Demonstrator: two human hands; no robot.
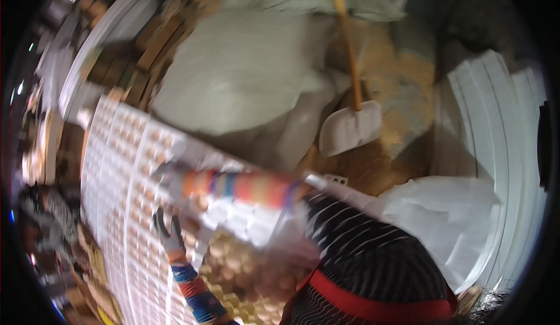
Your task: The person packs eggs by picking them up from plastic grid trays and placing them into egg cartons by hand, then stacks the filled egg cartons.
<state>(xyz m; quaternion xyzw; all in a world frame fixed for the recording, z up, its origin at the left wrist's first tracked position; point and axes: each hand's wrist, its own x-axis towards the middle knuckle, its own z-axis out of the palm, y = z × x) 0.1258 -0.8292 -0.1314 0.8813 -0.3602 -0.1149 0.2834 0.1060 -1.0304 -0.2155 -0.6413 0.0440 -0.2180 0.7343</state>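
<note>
My left hand, in a grey glove with a blue and red patterned sleeve, hovers at the lower left over white egg trays filled with brown eggs. Its thumb and finger are spread, with nothing seen between them. Higher up, my right hand, also gloved in grey with a striped sleeve, reaches across to the same trays; it is blurred, and whether it holds an egg cannot be told. Below that arm lie a white tray with empty-looking cups and a yellowish egg tray bearing a heap of brown eggs.
Large pale sacks stand beyond the trays. A shovel with a whitish blade and wooden handle rests on the brown floor. White stacked panels and white plastic sheeting are at the right. Another person's patterned sleeve shows at far left.
</note>
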